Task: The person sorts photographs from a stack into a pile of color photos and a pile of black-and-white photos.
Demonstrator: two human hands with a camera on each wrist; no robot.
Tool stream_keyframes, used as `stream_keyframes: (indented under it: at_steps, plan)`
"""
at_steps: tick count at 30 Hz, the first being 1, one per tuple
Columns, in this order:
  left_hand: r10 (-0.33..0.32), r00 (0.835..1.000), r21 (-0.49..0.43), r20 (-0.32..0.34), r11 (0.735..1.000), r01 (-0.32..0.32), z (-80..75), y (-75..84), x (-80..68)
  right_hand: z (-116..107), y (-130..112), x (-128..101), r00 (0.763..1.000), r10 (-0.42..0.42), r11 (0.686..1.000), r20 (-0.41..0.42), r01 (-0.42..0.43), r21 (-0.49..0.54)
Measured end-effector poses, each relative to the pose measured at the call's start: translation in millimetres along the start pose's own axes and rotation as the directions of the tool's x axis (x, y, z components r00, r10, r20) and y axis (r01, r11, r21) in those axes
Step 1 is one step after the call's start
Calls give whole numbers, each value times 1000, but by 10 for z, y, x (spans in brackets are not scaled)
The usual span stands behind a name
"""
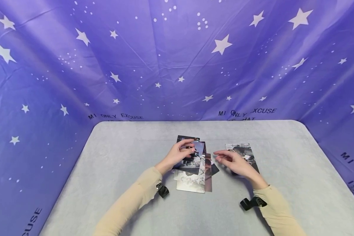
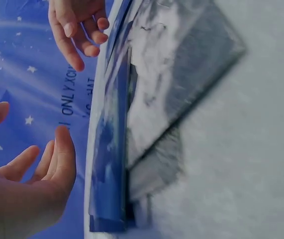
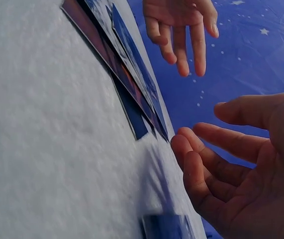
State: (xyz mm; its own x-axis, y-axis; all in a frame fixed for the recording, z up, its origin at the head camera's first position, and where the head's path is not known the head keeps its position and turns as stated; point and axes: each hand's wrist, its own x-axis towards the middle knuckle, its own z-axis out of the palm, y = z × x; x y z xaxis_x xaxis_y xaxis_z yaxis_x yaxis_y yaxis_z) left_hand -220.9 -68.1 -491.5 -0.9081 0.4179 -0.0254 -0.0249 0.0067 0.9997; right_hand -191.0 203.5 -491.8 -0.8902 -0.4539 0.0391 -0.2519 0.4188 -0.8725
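1. The stack of picture cards [image 1: 194, 166] lies near the middle of the surface [image 1: 120, 154], edges fanned out of line; one lone card [image 1: 250, 154] lies to its right, apart from it and partly under the right grip [image 1: 235, 163]
2. The left grip [image 1: 177, 154] hangs over the stack with thumb and fingers apart, pinching nothing that the wrist view shows; the right grip is loosely bent, thumb clear of the fingers, and also holds nothing
3. To handle these well, I would take each card by its edges, one edge at a time, since flat sheets are likely to slide on each other and palms may smudge the faces
4. Squaring the pile seems best done with light, even pressure from both sides, so that corners do not bend
5. The cards are thin, flat, straight-sided rectangles with a glossy sheen; a bluish one lies on top, a pale one [image 1: 191, 185] juts out toward the person, and a reddish-brown strip [image 1: 208, 178] shows along the right side
6. The surface is mottled pale grey and matt; the curtain [image 1: 162, 46] behind is creased purple-blue cloth with white stars
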Motion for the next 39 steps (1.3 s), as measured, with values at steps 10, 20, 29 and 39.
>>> stream_keyframes:
  at_steps: [10, 20, 29, 39]
  plan:
    - [-43, 992, -136, -122, 990, 26, -207, -203, -126, 196, -77, 111, 999, 35, 999, -10, -35, 30]
    - [-79, 974, -180, -213, 983, 40, -341, -330, -257, 378, -108, 210, 999, 31, 988, 7, -32, 151]
    - [-89, 945, -37, -316, 996, 82, -352, -317, -308, 471, -183, 276, 999, 34, 978, 19, -37, 206]
    - [-104, 926, 43, -362, 991, 129, -376, -277, -319, 535, -250, 388, 999, 32, 986, 13, -33, 162]
